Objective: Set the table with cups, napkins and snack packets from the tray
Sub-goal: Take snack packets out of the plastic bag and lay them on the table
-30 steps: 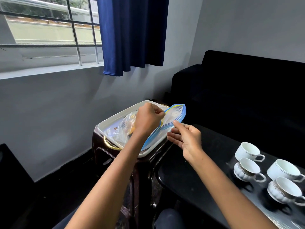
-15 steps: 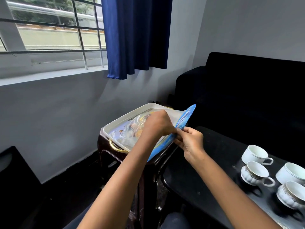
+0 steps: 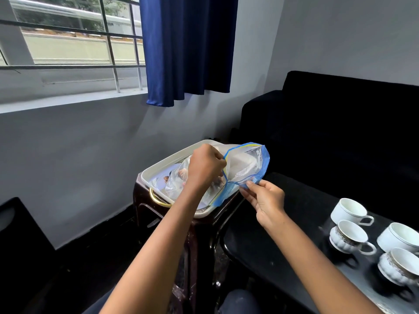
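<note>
Hands pulled the bag (image 3: 247, 165) mouth apart over the tray (image 3: 158, 169): left hand (image 3: 205, 169) and right hand (image 3: 264, 198) each had a pinching grip on one lip, likely to reach the snacks inside.

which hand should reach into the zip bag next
Probably the right hand: it only pinches the near lip of the zip bag, whose open mouth faces it. The left hand grips the far lip over the tray, steadying the bag.
</note>
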